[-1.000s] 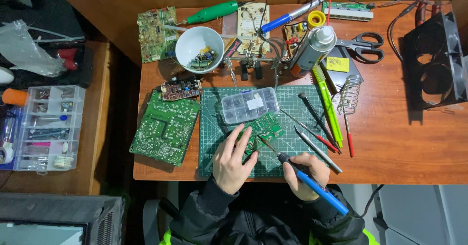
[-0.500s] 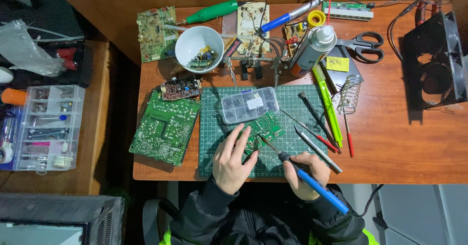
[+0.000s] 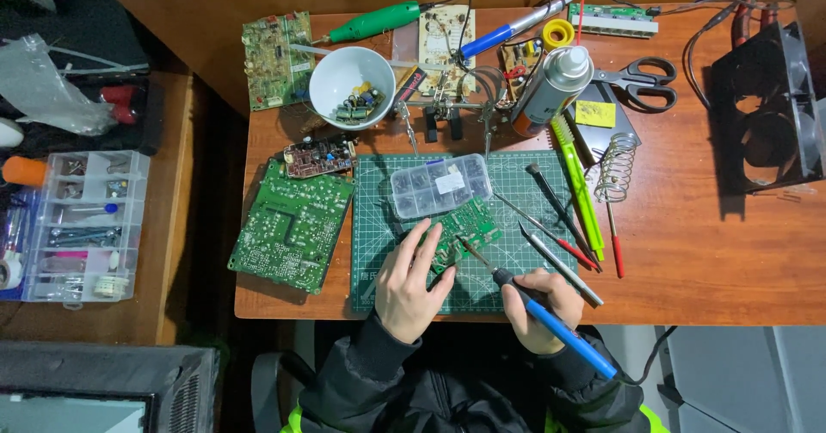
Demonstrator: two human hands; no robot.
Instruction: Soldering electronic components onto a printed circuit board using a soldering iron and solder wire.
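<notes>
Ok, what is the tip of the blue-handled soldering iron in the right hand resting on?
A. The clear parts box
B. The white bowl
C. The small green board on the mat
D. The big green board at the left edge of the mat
C: the right hand holds the soldering iron with its tip on the small green board, which the left hand steadies on the cutting mat.
</notes>
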